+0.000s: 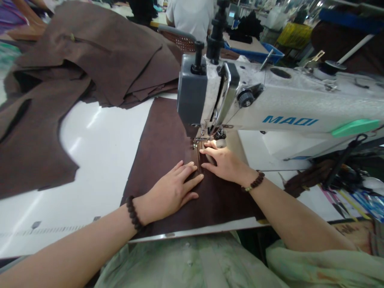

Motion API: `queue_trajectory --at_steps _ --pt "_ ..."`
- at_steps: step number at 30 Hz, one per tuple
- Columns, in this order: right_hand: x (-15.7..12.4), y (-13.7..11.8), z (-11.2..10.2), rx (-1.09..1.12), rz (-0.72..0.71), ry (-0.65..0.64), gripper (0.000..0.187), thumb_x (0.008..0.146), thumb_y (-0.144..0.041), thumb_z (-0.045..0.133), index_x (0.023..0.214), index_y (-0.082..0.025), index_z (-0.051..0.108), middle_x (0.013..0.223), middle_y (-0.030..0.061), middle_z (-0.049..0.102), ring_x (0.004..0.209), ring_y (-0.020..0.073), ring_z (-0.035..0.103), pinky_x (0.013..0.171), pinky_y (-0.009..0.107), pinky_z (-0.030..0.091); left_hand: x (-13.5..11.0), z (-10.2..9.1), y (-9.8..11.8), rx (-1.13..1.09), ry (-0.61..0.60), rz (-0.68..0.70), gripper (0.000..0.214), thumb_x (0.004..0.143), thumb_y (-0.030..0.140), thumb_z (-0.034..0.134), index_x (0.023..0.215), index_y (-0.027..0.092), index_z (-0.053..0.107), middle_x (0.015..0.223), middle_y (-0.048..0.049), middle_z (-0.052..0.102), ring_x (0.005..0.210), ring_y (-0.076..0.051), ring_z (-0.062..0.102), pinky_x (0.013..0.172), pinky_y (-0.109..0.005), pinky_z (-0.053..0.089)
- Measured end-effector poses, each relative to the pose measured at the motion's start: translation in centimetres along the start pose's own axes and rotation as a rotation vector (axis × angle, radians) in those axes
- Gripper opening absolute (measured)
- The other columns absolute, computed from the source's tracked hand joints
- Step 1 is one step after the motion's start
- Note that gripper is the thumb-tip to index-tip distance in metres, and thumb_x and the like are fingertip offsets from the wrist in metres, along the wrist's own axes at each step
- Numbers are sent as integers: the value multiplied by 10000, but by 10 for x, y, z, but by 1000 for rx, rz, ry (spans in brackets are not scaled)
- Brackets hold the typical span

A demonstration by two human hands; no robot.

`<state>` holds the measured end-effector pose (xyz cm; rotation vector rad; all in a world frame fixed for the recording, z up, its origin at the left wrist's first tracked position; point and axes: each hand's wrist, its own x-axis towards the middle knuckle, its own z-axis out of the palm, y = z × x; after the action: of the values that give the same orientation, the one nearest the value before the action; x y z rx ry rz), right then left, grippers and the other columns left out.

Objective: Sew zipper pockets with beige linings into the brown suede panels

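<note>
A dark brown leather-like panel point(162, 132) lies flat on the white table, its far part passing under the head of a MAQI sewing machine point(288, 108). Along the panel runs a zipper point(198, 158), in line with the presser foot point(196, 143). My left hand point(174, 186) rests on the panel left of the zipper, fingers stretched out and fingertips at its edge. On the right side, my right hand point(226, 162) lies with spread fingers pressing the panel close to the foot. The needle's tip is too small to make out.
Brown cut pieces point(99, 52) are heaped on the white table point(99, 148) at the left. Scissors point(339, 204), pens and scraps lie at the right. Behind the machine stands a blue crate point(255, 50); a person in a white shirt point(190, 16) sits beyond.
</note>
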<state>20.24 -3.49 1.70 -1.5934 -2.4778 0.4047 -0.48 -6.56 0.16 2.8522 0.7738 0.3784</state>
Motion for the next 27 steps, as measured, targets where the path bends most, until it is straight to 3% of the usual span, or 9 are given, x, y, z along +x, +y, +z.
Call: queue_trajectory --at_steps 6,11,17,27 --pt "0 -2 -3 -29 18 -1 396 798 -339 595 1158 -176 566 1130 120 575 1036 240 560 922 433 421 -1 -2 2 12 -10 4 373 890 315 483 1214 131 512 1206 -160 470 1187 -299 435 1023 -505 351" --pt "1 -1 -2 -7 11 -4 403 795 -338 598 1161 -173 561 1155 116 569 1054 237 559 945 428 410 -5 -3 6 -7 -28 -12 487 862 427 513 1222 99 498 1266 -194 439 1228 -317 396 1028 -510 343" --pt "1 1 -1 29 -9 -16 420 786 -320 611 1169 -159 550 1191 108 559 1106 229 534 973 415 400 -4 -2 7 -25 -38 -32 554 845 443 537 1260 83 469 1275 -205 443 1240 -321 384 1033 -508 337" --pt "0 -3 -3 17 8 -19 415 798 -333 599 1173 -162 549 1163 127 558 1080 239 546 957 447 405 -3 1 7 12 -18 -50 509 851 448 526 1234 114 509 1257 -191 477 1195 -316 436 1008 -516 369"
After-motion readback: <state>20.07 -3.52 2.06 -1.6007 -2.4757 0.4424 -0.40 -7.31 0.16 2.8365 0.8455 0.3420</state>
